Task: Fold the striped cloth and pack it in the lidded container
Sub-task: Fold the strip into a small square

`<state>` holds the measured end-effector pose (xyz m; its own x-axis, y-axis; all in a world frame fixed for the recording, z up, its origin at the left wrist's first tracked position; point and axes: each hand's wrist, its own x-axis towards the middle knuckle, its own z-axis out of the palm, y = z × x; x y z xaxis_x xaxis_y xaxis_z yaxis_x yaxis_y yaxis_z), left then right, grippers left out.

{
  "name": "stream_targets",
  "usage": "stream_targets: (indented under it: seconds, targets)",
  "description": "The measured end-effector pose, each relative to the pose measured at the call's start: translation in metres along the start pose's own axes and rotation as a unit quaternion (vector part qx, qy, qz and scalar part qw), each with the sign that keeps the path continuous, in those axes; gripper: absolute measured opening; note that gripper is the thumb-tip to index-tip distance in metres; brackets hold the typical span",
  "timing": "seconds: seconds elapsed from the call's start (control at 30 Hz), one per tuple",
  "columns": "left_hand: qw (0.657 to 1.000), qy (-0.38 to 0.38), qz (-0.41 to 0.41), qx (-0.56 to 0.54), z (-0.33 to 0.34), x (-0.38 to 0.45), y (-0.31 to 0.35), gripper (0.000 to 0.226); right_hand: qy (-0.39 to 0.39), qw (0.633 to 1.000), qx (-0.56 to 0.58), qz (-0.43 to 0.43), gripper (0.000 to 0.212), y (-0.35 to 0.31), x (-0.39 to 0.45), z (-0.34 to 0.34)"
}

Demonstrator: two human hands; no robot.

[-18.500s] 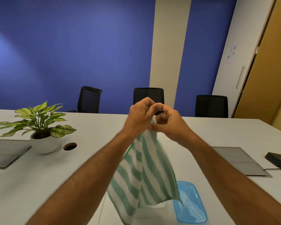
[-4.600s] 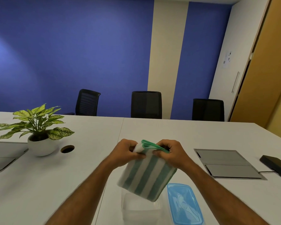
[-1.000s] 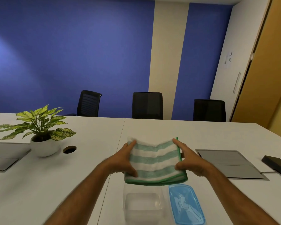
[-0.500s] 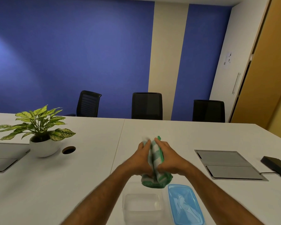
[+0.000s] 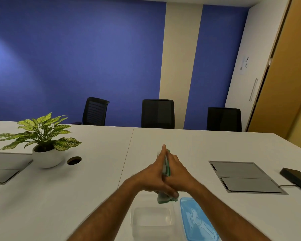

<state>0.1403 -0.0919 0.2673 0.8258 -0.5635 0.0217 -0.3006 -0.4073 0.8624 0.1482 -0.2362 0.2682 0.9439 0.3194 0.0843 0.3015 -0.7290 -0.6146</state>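
Observation:
The green-and-white striped cloth (image 5: 165, 198) is folded small and pressed upright between my two palms above the table. Only its top edge and bottom corner show. My left hand (image 5: 152, 174) lies flat against its left side and my right hand (image 5: 178, 173) against its right side, fingers pointing away from me. Just below the hands stands the clear plastic container (image 5: 152, 221), open, with nothing visible inside. Its blue lid (image 5: 197, 221) lies flat on the table right beside it.
The white table (image 5: 94, 188) carries a potted plant (image 5: 43, 145) and a round cable hole (image 5: 74, 160) at left, grey hatch panels (image 5: 245, 176) at right, and a black device (image 5: 297, 179) at the far right. Three black chairs (image 5: 157, 113) line the far side.
The cloth, held spread flat a second ago, has been folded shut between my palms. Both hands have closed together and sunk a little toward the container.

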Motion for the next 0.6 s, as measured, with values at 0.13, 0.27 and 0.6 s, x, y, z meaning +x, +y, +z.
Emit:
stream_targets:
  seconds: [0.13,0.27,0.6]
  targets:
    - [0.998,-0.001,0.012,-0.068,0.001,-0.006,-0.002,0.107,0.004,1.000,-0.011,0.003,0.121,0.004,-0.002,-0.001]
    - [0.993,0.044,0.028,-0.110,0.006,-0.003,-0.019,0.118,0.050,0.997,0.051,0.013,0.090,0.010,0.000,0.001]
    - [0.910,0.307,-0.141,-0.240,-0.006,-0.007,-0.035,0.122,0.075,0.904,0.419,0.030,0.090,0.024,-0.003,0.005]
